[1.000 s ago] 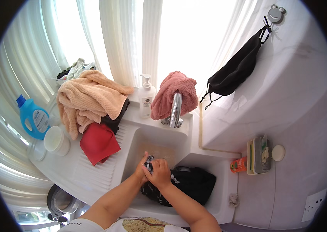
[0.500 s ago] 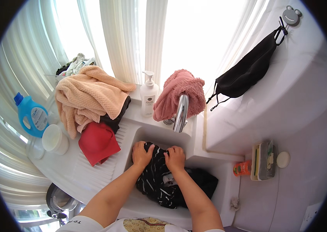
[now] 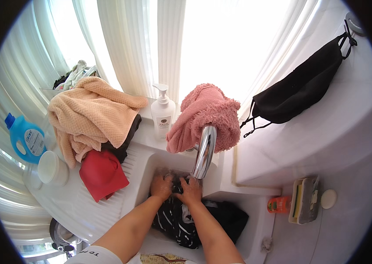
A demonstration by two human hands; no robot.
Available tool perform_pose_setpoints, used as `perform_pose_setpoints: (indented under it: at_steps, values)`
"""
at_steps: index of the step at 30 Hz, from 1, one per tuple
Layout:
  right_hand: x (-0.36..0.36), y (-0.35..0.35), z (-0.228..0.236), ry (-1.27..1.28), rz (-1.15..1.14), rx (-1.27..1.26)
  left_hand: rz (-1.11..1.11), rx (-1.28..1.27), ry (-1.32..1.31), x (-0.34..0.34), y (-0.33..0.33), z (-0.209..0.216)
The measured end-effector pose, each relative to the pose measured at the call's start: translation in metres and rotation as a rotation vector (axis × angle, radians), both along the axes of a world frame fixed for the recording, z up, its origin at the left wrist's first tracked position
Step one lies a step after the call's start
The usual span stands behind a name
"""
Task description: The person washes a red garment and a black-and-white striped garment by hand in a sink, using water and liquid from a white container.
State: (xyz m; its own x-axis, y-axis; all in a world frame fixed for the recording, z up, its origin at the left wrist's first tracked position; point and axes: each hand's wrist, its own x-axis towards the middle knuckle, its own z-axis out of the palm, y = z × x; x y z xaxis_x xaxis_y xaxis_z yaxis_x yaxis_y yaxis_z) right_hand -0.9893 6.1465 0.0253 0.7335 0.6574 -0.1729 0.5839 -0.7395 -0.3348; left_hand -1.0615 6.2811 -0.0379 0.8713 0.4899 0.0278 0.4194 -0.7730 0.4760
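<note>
Both hands are down in the white sink point(image 3: 138, 169), below the chrome faucet point(image 3: 205, 152). A bunched black garment with white streaks point(image 3: 175, 226) lies in it. My left hand point(image 3: 162, 187) grips the garment's far end on the left, its fingertips blurred and partly hidden against the sink wall. Close beside it, my right hand point(image 3: 190, 191) grips the same end just under the spout, thumb toward the left hand. Plain black cloth point(image 3: 229, 216) lies at the garment's right, partly behind my right forearm. Whether water is running cannot be made out.
A pink fuzzy cloth point(image 3: 206, 114) drapes the faucet. Left stand a white pump bottle point(image 3: 162, 116), peach towel point(image 3: 93, 110), red cloth piece point(image 3: 102, 176), white tub point(image 3: 53, 168) and blue detergent bottle point(image 3: 27, 138). Right are an orange bottle point(image 3: 278, 204), a caddy point(image 3: 304, 200) and a hanging black mask point(image 3: 298, 90).
The whole view has shifted with my head. My hands have moved lower and closer together, pushing the garment's far end down under the spout; their fingers have become blurred.
</note>
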Motion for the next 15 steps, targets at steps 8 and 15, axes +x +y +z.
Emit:
perform_pose_setpoints:
  at_steps: [8,15]
  values:
    - [-0.025,-0.016,0.031,0.368,-0.084,0.573,0.692,-2.167,-0.379,-0.02,-0.028,0.057]
    - [-0.087,-0.006,0.1,-0.33,0.148,0.588,0.277,-2.563,-0.574,-0.037,-0.063,0.046]
